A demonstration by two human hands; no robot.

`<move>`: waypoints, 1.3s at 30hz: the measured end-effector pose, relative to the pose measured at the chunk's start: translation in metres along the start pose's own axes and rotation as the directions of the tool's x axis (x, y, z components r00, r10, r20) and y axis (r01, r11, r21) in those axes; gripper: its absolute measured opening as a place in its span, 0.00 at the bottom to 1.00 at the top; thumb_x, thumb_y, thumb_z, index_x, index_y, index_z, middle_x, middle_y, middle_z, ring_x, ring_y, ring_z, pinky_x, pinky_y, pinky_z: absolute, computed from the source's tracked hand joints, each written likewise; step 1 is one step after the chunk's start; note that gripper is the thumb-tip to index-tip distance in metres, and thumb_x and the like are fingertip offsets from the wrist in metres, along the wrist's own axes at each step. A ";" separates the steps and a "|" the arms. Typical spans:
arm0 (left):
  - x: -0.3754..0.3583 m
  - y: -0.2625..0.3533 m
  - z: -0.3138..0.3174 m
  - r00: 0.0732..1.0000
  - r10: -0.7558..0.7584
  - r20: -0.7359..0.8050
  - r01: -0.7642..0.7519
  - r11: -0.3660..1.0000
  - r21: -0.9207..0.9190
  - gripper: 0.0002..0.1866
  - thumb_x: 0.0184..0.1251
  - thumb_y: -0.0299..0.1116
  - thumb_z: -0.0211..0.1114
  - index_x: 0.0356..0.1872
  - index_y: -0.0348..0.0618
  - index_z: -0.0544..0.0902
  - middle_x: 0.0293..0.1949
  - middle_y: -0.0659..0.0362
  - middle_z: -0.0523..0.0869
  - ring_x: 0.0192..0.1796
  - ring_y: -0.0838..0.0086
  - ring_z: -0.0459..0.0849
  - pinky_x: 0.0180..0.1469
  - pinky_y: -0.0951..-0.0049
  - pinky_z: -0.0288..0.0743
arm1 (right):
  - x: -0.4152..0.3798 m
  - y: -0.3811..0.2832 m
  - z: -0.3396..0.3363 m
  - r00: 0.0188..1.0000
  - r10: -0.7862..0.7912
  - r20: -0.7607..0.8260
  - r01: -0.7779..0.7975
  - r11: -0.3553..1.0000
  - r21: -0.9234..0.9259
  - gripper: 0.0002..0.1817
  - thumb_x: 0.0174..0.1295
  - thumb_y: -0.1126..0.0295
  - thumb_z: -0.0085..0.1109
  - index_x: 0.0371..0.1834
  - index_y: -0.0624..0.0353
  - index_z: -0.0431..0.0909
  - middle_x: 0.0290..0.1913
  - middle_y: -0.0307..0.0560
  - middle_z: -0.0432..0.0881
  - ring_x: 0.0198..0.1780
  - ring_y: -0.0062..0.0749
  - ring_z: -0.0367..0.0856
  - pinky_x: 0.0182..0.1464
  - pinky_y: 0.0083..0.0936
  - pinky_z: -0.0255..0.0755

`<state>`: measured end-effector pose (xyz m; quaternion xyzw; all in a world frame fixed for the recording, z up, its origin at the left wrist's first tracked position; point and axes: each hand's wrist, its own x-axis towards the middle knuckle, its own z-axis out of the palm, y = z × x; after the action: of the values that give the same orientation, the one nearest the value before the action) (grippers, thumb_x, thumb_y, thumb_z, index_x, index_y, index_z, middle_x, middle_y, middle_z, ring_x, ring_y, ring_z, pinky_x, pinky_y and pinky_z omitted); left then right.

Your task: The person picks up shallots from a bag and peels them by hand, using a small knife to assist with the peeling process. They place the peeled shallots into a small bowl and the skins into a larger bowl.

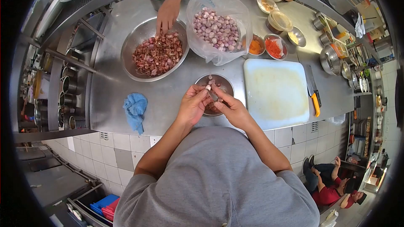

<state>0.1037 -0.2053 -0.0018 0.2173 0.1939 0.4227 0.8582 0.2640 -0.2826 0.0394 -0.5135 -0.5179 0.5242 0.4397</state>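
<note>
- We hold our left hand [192, 105] and right hand [232, 108] close together over a small metal bowl [225, 85] near the front edge of the steel counter [113, 88].
- Our left fingers pinch a small pale shallot [208, 87]; the hand is closed around it.
- Our right hand is closed too, and it seems to hold a small knife [213, 96] against the shallot, but it is hard to see.
- A white cutting board [275, 92] lies just right of the small bowl, at the front edge.
- A knife with an orange handle [313, 94] lies just beside the board, on its right.
- A blue cloth [135, 109] sits to the left, near the front edge.
- A big metal bowl [134, 46] full of reddish peels stands farther back on the left.
- Another person's hand [167, 14] reaches into that big bowl from the far edge.
- A clear bag of shallots [216, 27] stands next to the big bowl.
- Little dishes of orange and red spices [265, 45] sit behind the board.
</note>
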 end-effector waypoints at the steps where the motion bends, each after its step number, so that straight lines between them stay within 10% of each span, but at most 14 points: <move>1: 0.000 0.000 0.000 1.000 0.000 0.000 0.000 1.000 0.000 0.03 0.71 0.25 0.62 0.41 0.44 0.78 0.48 0.56 0.85 0.50 0.71 0.85 0.54 0.68 0.81 | 0.000 0.000 0.001 1.000 -0.009 -0.009 0.009 1.000 0.026 0.28 0.71 0.73 0.53 0.75 0.56 0.62 0.73 0.43 0.67 0.70 0.27 0.66 0.70 0.24 0.60; 30: -0.002 -0.001 0.000 0.997 0.061 0.054 -0.073 0.962 0.262 0.06 0.66 0.19 0.65 0.37 0.43 0.78 0.42 0.58 0.85 0.44 0.77 0.83 0.50 0.75 0.78 | -0.002 -0.018 -0.002 0.986 0.160 -0.046 -0.155 0.983 0.099 0.27 0.72 0.67 0.55 0.72 0.59 0.65 0.73 0.46 0.68 0.74 0.30 0.63 0.74 0.26 0.55; 33: -0.002 -0.002 -0.002 0.994 0.069 0.080 -0.088 0.958 0.273 0.06 0.66 0.19 0.64 0.39 0.42 0.78 0.43 0.58 0.85 0.46 0.76 0.83 0.52 0.73 0.78 | -0.002 -0.016 -0.003 0.978 0.201 -0.049 -0.193 0.972 0.131 0.26 0.71 0.67 0.56 0.72 0.56 0.66 0.72 0.43 0.69 0.70 0.27 0.67 0.70 0.22 0.61; 35: -0.003 0.000 -0.002 0.997 0.046 0.067 -0.062 0.965 0.257 0.07 0.66 0.19 0.63 0.41 0.41 0.79 0.44 0.58 0.85 0.48 0.76 0.83 0.53 0.72 0.78 | -0.003 -0.015 -0.004 0.970 0.237 -0.049 -0.226 0.960 0.164 0.25 0.72 0.67 0.56 0.72 0.51 0.69 0.61 0.40 0.79 0.48 0.18 0.79 0.46 0.15 0.74; 39: -0.002 0.002 0.001 0.998 0.011 0.068 -0.025 0.978 0.209 0.09 0.68 0.19 0.61 0.47 0.39 0.78 0.49 0.57 0.84 0.54 0.72 0.83 0.58 0.69 0.79 | -0.004 -0.008 -0.005 0.940 0.338 0.053 -0.322 0.822 0.470 0.24 0.72 0.67 0.57 0.71 0.46 0.70 0.40 0.32 0.82 0.26 0.10 0.64 0.24 0.12 0.59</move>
<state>0.1021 -0.2063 0.0005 0.3222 0.2069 0.4003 0.8326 0.2685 -0.2857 0.0484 -0.4814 -0.2708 0.6937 0.4623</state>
